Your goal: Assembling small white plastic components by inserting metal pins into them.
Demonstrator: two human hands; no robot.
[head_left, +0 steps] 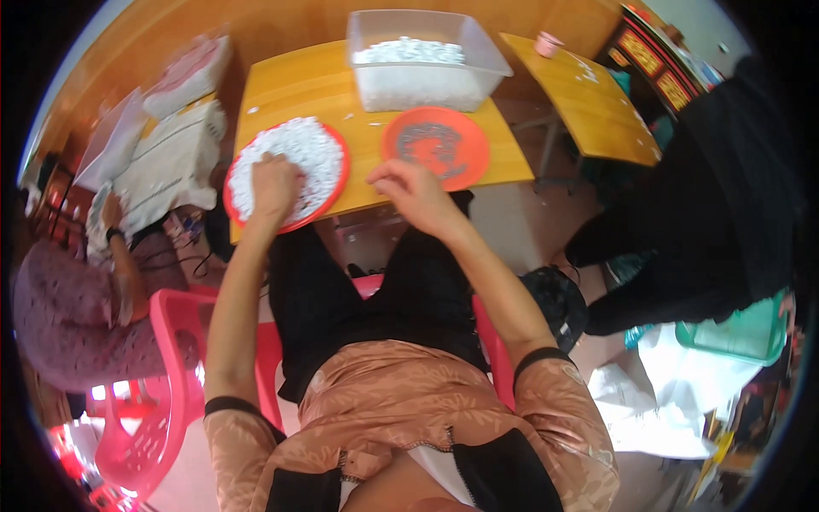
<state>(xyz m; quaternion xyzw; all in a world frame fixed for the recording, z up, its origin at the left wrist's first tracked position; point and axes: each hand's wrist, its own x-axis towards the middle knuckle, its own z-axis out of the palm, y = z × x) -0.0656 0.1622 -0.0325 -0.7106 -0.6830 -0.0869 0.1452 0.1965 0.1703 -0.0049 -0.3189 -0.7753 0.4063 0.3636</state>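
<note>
My left hand [277, 189] reaches over a round red tray [343, 175] heaped with small white pieces [294, 141]. Its fingers are curled down among the pieces, so what they grip is hidden. My right hand [418, 194] hovers at the table's near edge, by the lower left rim of a round orange tray [478, 154]. Its thumb and fingers come together in a pinch pointing left; anything between them is too small to make out. Small dark grey pieces [431, 141] lie spread inside the orange tray.
Behind the trays, a clear plastic bin [426, 94] full of white pieces stands on the yellow table [294, 81]. A second table [593, 111] at right carries a pink cup [548, 44]. People are close by on both sides, one in dark clothes [708, 205] at right.
</note>
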